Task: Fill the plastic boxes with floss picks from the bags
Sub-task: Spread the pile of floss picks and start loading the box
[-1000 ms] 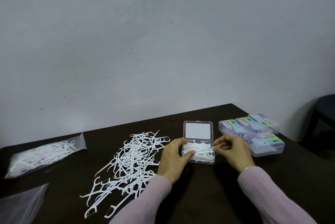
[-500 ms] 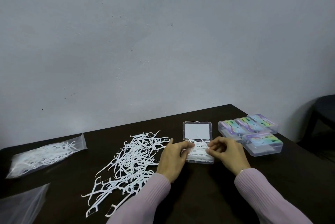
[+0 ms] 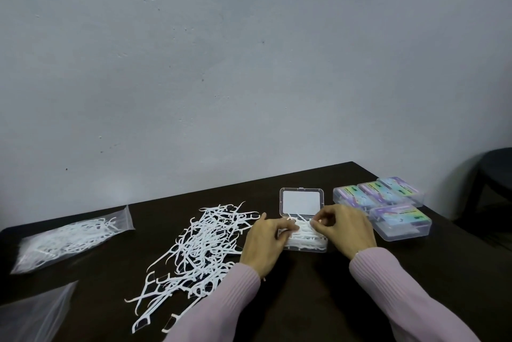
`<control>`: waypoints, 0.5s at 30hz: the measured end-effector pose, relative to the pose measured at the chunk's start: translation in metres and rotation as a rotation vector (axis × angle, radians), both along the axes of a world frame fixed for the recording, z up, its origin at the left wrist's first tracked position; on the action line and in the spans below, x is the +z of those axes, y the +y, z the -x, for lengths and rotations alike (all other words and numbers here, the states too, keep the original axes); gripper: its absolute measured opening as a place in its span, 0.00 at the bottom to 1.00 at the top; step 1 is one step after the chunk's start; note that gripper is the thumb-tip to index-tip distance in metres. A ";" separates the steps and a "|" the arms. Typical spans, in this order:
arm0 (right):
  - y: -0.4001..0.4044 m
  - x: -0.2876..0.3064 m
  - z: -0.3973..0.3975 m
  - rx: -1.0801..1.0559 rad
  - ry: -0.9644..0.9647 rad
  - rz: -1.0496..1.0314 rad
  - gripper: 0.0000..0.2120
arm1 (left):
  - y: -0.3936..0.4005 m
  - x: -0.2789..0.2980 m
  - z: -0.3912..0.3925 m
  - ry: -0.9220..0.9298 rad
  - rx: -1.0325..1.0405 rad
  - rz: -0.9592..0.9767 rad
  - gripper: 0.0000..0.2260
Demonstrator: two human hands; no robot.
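The open box [image 3: 304, 242] sits mid-table, heaped with picks, its lid [image 3: 301, 201] laid flat back at 12 o'clock. At 2 o'clock, four closed boxes [image 3: 388, 203] cluster near the table's [image 3: 360, 300] right edge. At 9 o'clock a loose pile [image 3: 202, 244] sprawls; beyond it a filled bag [image 3: 69, 239], and an empty bag [image 3: 36, 314] at 8 o'clock by the near-left edge. Bare tabletop lies at 6 o'clock between the sleeves. The left hand [image 3: 266, 242] curls round the box's left end, fingertips on the picks. The right hand [image 3: 346, 230], fingers bent, pinches picks over the box.
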State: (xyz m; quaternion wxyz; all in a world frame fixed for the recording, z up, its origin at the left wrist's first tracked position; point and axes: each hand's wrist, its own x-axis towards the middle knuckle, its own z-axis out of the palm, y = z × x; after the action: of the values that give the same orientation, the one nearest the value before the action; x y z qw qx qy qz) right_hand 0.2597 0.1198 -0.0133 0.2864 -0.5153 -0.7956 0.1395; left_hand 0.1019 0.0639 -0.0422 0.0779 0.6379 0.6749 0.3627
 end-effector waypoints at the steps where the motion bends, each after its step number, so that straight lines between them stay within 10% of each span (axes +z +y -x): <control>1: 0.001 0.000 0.003 0.010 -0.054 -0.011 0.08 | 0.000 0.000 -0.001 -0.009 -0.007 -0.008 0.09; 15: 0.004 0.005 0.011 0.020 -0.012 -0.046 0.04 | -0.001 0.002 0.004 -0.167 -0.005 -0.058 0.09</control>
State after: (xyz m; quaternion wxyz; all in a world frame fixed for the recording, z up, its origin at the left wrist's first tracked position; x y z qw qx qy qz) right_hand 0.2490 0.1235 -0.0079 0.2921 -0.5016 -0.8053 0.1211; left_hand 0.0982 0.0624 -0.0404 0.1163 0.6092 0.6536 0.4339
